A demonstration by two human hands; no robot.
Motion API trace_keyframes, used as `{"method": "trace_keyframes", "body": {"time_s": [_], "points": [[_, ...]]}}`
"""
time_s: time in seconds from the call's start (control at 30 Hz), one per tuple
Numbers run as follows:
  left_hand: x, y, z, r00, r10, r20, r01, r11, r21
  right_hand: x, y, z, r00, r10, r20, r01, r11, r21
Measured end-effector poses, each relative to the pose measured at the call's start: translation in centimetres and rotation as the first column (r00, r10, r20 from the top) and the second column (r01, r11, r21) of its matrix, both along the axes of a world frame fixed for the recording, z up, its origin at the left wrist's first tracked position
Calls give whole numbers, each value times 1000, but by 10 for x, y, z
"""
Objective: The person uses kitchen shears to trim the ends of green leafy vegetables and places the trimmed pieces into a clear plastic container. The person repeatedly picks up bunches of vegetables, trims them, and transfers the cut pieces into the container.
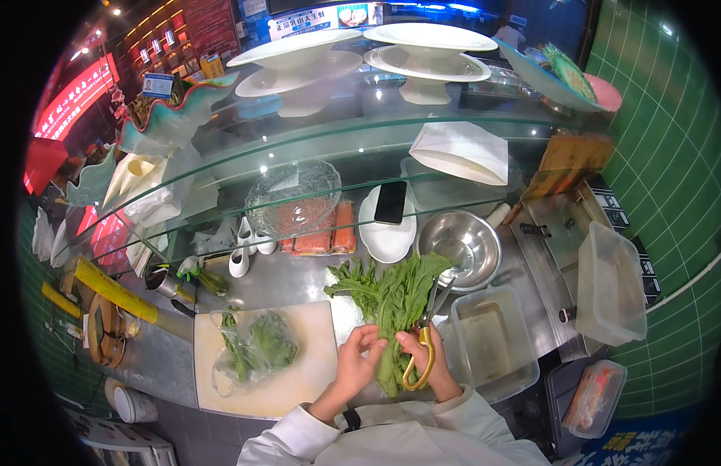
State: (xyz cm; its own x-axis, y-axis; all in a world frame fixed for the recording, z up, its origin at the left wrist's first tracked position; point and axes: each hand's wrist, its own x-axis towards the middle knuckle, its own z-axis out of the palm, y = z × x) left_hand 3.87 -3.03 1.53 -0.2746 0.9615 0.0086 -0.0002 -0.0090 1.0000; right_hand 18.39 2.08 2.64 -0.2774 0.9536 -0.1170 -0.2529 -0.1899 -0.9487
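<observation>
A bunch of long leafy green vegetables lies upright in front of me, its leaves fanned out away from me and its lower ends near my body. My left hand pinches its left edge between thumb and fingers. In my right hand is a pair of scissors with gold handles. The blades point away from me, slightly parted, just right of the leaves. My right thumb rests against the greens. On the left, a cutting board carries a clear plastic bag of greens.
Beyond the greens stand a steel bowl and a white oval dish with a phone across it. A translucent plastic tub sits at right. Glass shelves holding white plates span the far side.
</observation>
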Motion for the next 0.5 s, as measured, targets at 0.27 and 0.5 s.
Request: {"method": "trace_keyframes", "body": {"time_s": [0.27,0.5], "points": [[6,2,-4,940,127,317,-188,968,168,2,8,-8,980,-120,-157,101,987,-127],[5,2,-11,855,188,484,-255,964,76,8,12,-29,912,-261,-315,228,964,-137]]}}
